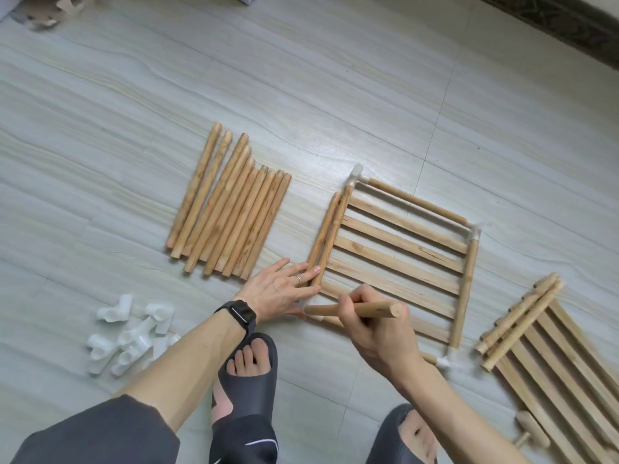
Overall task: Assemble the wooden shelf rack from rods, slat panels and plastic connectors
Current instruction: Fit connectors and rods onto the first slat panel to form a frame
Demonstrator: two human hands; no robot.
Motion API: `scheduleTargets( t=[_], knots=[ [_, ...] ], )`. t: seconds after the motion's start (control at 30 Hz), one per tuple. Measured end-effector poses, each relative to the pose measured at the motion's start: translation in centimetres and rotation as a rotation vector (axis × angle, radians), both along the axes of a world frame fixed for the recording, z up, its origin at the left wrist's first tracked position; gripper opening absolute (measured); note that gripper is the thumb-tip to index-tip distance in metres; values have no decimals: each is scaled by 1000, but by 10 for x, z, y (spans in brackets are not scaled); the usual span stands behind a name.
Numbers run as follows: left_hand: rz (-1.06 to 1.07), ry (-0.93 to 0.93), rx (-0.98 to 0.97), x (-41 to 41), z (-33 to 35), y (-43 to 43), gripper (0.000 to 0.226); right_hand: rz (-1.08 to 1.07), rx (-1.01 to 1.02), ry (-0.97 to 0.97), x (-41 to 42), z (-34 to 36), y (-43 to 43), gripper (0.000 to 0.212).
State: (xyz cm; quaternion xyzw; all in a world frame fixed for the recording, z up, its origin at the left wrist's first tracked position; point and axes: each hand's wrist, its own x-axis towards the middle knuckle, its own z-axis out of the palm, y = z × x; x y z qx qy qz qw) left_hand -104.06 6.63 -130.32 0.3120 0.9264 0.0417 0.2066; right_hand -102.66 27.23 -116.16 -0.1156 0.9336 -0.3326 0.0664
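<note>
Pale wood is seen in nearly every part spread over the grey floor (pixel 100 145). A slat panel (pixel 395 249) is laid flat near the middle. It is bordered by rods on its far, left and right sides, which are joined at the corners by white corner connectors (pixel 475 231).

The left hand (pixel 284 289) is placed flat at the panel's near left corner, its fingers straight and gripping nothing. The near ends of the frame's left rod (pixel 333 236) and of a loose rod (pixel 323 234) just beside it are touched by the fingertips. The right hand (pixel 375 329) is curled round a held rod (pixel 351 310), which is kept level along the panel's near edge with its left end pointed at that corner. Whether that end is seated cannot be told.

A rod pile (pixel 227 205) is laid left of the panel. A heap of plastic connectors (pixel 130 336) is gathered beside the left forearm. At the right, a second slat panel (pixel 562 380) is seen with several rods (pixel 519 316) resting across it.
</note>
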Motion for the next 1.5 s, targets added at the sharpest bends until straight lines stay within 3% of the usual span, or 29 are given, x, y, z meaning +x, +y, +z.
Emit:
scheduleTargets(
  t=[0.17,0.3,0.53,0.7,0.8,1.03,1.27,1.33,1.43,1.5],
  knots=[
    [-6,10,3,0,3,-1,57,343,133,167,24,-6,-17,24],
    [-22,228,104,5,5,-3,51,258,133,137,12,-14,-21,25],
    [-61,293,134,3,11,-3,44,322,95,107,13,-24,-26,23],
    [42,101,50,4,16,0,62,295,130,70,16,-25,-25,28],
    [276,-16,6,5,11,0,65,264,149,49,18,-27,-23,34],
    [665,-106,163,-26,25,19,39,294,161,14,16,-31,-22,30],
    [782,-258,-26,-47,23,31,34,327,68,94,18,-38,-24,48],
    [827,-348,42,-51,29,27,27,327,75,106,19,-40,-24,45],
    [974,-632,423,-53,53,12,24,329,95,51,18,-38,-22,41],
    [1007,-762,553,-53,83,1,22,326,100,-54,15,-33,-23,32]
  ],
)
